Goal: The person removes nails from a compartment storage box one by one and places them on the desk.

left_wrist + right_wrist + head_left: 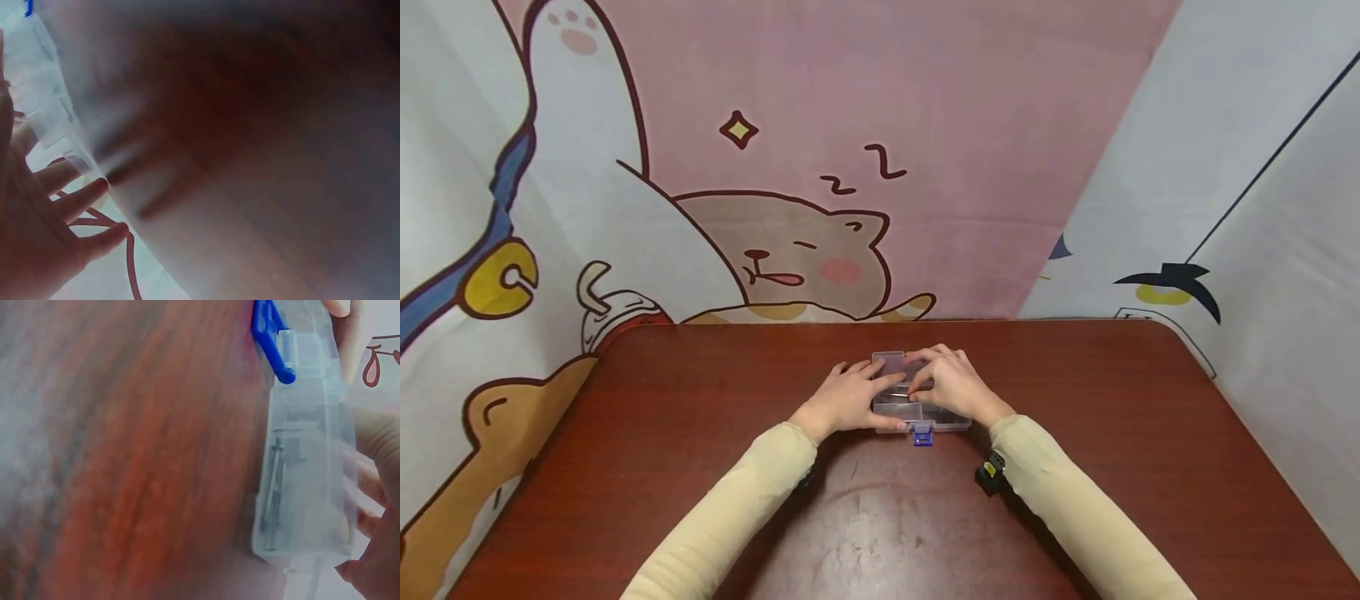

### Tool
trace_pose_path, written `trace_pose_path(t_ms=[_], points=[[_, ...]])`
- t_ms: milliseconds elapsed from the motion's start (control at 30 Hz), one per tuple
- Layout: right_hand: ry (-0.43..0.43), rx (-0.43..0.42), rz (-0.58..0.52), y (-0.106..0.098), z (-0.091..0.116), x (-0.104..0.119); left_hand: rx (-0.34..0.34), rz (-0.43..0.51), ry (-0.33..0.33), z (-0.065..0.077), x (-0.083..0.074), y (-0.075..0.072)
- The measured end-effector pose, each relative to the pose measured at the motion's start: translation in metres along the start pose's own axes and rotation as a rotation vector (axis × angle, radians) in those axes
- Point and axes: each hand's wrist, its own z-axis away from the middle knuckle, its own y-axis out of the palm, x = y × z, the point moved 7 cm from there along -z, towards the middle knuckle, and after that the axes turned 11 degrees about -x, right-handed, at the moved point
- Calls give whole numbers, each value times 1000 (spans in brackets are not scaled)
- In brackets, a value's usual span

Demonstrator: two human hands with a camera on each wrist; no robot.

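Note:
A clear plastic compartment box (945,421) with a blue latch (922,437) lies on the table, its lid (888,360) swung up at the back. My left hand (847,398) rests at the box's left side, its fingers spread over the rim and the thumb along the front edge. Over the middle of the box, the thumb and forefinger of my right hand (955,385) pinch a thin silvery metal piece (898,396). In the right wrist view, thin metal pins with small heads (275,481) lie inside a compartment behind the clear wall.
The reddish-brown wooden table (715,500) runs back to a cloth backdrop (985,150) printed with cartoon animals. Both forearms in pale sleeves (737,492) come in from the front. A small black device (990,473) is at the right wrist.

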Motion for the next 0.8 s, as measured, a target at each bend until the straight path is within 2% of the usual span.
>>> trace_pose_path(t_ms=[167,433,633,800], points=[[5,29,54,-2,1,1,-24,-63,26,-1,-1,2],[67,52,66,-5,1,-2,-43,-111,50,-1,-3,1],[83,73,34,-4,-1,-2,-21,-135,42,1,-5,2],[47,32,-48,-2,2,-3,-13,-156,35,3,-5,5]])
